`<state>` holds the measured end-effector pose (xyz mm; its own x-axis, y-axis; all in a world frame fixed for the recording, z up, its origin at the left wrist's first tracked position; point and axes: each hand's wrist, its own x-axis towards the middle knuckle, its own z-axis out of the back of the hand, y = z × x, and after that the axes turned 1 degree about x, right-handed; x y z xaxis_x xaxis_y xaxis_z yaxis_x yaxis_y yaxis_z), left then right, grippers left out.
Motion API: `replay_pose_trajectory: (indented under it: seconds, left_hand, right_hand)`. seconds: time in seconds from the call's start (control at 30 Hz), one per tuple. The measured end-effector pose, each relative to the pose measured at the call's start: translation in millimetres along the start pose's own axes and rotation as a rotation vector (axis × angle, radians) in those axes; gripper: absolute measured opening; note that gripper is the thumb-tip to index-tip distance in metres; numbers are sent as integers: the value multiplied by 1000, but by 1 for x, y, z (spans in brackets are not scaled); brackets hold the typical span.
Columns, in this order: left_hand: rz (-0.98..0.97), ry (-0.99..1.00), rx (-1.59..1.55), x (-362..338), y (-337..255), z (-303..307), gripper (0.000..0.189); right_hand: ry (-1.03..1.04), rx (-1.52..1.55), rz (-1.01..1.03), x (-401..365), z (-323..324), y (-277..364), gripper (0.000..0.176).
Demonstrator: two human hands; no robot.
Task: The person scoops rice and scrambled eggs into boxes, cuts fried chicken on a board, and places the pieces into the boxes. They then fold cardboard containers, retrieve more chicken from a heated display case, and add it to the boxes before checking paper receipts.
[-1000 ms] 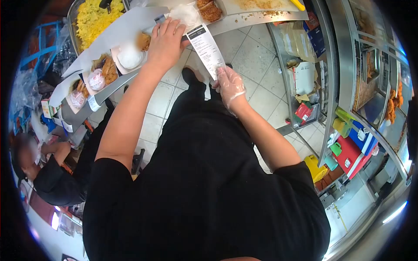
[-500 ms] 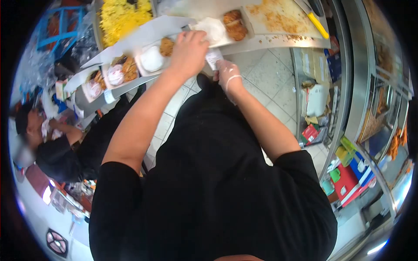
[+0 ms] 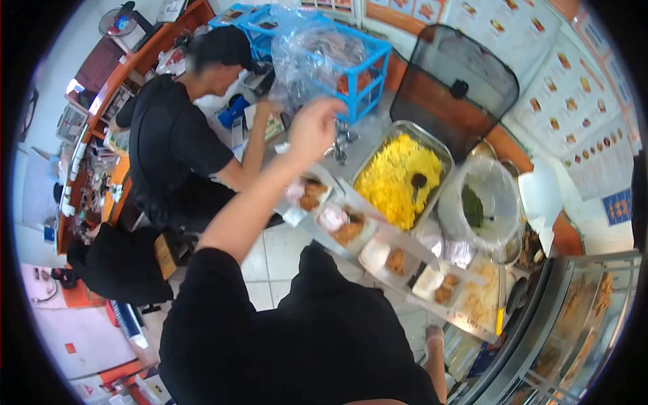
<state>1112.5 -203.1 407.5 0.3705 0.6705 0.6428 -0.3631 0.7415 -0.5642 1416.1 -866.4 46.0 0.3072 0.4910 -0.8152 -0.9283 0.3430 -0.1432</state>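
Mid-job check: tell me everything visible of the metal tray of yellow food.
The tray is rectangular, apparently metal, with rounded corners and a shiny rim. Uncovered, it holds bright yellow, grainy food with a dark utensil resting in it. It lies on the counter, close beside the dark screen and plastic-lined tub. The left hand and right hand are both clear of it.

From my remote feed, I see pale square floor tiles (image 3: 270,258), a white poster-covered wall (image 3: 592,192) and brown wooden shelving (image 3: 152,57).
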Motion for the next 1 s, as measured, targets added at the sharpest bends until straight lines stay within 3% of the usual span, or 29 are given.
replay_pose_trajectory:
  seconds: [0.03,0.07,0.1,0.13,0.17,0.23,0.3,0.37,0.43,0.47,0.53,0.67,0.73,0.77,0.8,0.83,0.87,0.9,0.93,0.97,1.0]
  left_hand:
    - [-11,-137,75,39,26,13,20]
    - [-42,-201,88,83,51,30,16]
    - [-12,-242,99,125,84,42,16]
    - [6,-315,115,164,112,50,19]
    - [22,-315,203,203,155,53,20]
    - [40,-317,280,250,210,56,21]
    - [52,-38,1019,287,242,59,26]
    - [355,366,1123,329,287,53,32]
    - [513,535,1240,348,323,43,35]
    - [646,608,1199,354,358,37,40]
    - [752,813,1199,345,334,38,52]
    - [627,734,1318,346,385,19,41]
    - [446,673,1451,345,453,10,34]
    - [515,643,1450,347,451,14,39]
    - [439,615,1516,339,421,14,39]
    - [317,607,1434,333,398,23,39]
    - [51,616,1342,336,493,33,43]
    - [97,517,1175,343,526,47,50]
    - [9,530,1208,357,535,53,53]
    - [-230,734,1331,377,537,60,56]
    - [-342,782,1298,406,503,38,56]
  right_hand:
    - [-104,620,-276,-31,11,2,23]
    - [2,-99,59,-23,-5,-9,24]
    - [-6,666,-167,15,-111,-43,26]
    - [-196,1435,-369,9,-131,-41,28]
    - [-119,1299,-554,-13,-94,-15,27]
    - [7,918,-411,-34,-52,28,25]
    - [95,336,-35,-30,-53,54,23]
    - [135,173,173,-17,-69,63,22]
    - [97,1249,-475,-58,-17,130,22]
    - [46,1490,-598,-73,8,151,23]
    - [2,1649,-659,-95,30,181,24]
    - [-17,1686,-706,-114,17,214,28]
    - [-56,1747,-760,-127,-16,231,31]
    - [-89,1843,-779,-141,-37,258,32]
    - [-164,2054,-766,-140,-94,274,34]
    - [-265,2360,-598,-147,-155,304,35]
    - [-242,1932,-933,-159,-59,318,32]
    - [-222,1598,-878,-150,-70,326,31]
    - [-206,1250,-852,-141,-89,334,32]
    - [-155,1363,-1061,-171,17,318,27]
    - [-513,1181,-1069,-174,39,330,30]
